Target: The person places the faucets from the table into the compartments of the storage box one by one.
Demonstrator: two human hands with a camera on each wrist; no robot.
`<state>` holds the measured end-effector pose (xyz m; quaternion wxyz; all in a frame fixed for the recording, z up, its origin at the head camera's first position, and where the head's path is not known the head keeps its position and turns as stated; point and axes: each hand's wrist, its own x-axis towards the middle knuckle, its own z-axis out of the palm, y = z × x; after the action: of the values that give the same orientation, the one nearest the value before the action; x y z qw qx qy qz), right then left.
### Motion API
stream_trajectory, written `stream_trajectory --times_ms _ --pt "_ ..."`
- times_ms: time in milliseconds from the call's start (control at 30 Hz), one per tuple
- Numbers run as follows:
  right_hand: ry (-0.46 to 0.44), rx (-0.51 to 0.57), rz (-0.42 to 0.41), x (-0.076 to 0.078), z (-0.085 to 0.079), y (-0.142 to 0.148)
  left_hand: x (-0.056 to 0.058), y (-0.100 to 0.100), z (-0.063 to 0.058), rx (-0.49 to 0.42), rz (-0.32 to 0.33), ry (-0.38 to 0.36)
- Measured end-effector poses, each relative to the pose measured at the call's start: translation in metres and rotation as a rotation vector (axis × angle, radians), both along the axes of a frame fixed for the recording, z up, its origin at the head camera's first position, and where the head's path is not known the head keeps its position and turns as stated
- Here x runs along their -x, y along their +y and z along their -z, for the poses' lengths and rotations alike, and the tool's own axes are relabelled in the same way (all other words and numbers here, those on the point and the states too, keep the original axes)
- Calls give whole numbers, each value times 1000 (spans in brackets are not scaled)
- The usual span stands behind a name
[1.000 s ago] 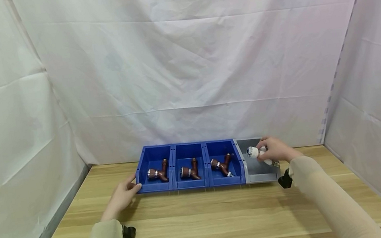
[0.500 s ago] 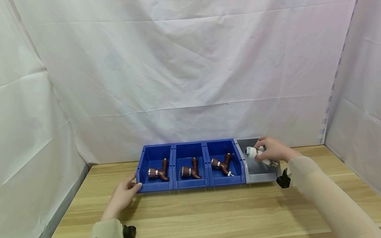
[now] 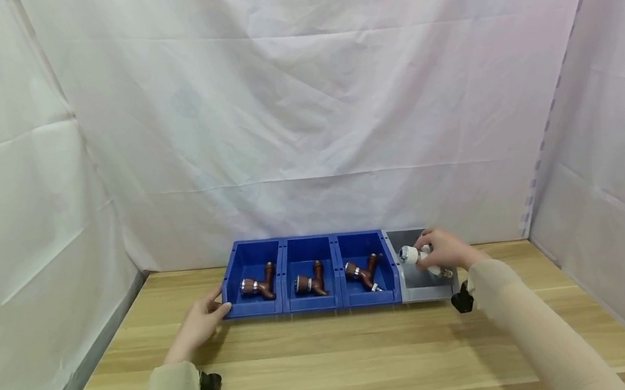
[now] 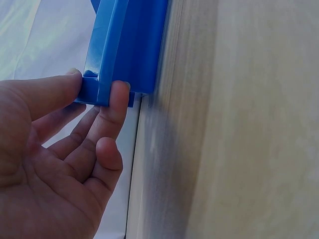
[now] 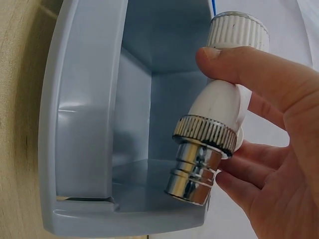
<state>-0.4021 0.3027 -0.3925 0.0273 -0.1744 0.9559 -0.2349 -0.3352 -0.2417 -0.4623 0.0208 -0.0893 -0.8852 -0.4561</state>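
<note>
My right hand [image 3: 446,251] grips a white tap [image 5: 214,102] over the grey bin [image 5: 84,134]. Its ribbed white knob points up and left in the head view, and its chrome hose nozzle [image 5: 192,172] hangs over the bin's opening in the right wrist view. At the far left of the row, my left hand [image 3: 200,318] pinches the front corner of a blue bin [image 4: 102,55] between thumb and fingers. That blue bin holds a brown tap [image 3: 265,287]. The palm and fingers partly hide the white tap in the head view.
Two more blue bins stand side by side between the outer ones, with a brown tap [image 3: 319,282] in one and a brown tap with a white-and-metal tip [image 3: 367,274] in the other. White cloth [image 3: 302,123] hangs behind the wooden table [image 3: 336,365].
My right hand has shifted slightly left with the white tap, still over the grey bin. My left hand stays on the blue bin's corner.
</note>
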Motion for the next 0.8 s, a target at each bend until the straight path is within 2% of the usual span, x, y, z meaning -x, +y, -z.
stream_trajectory --times_ms 300,500,800 --pt "29 -8 -9 0 2 -4 0 0 3 -5 -4 2" --pt "26 -10 -2 1 9 -3 -2 -1 7 -26 -8 -7" --pt "35 -39 -9 3 9 -4 -1 0 4 -13 -21 -11"
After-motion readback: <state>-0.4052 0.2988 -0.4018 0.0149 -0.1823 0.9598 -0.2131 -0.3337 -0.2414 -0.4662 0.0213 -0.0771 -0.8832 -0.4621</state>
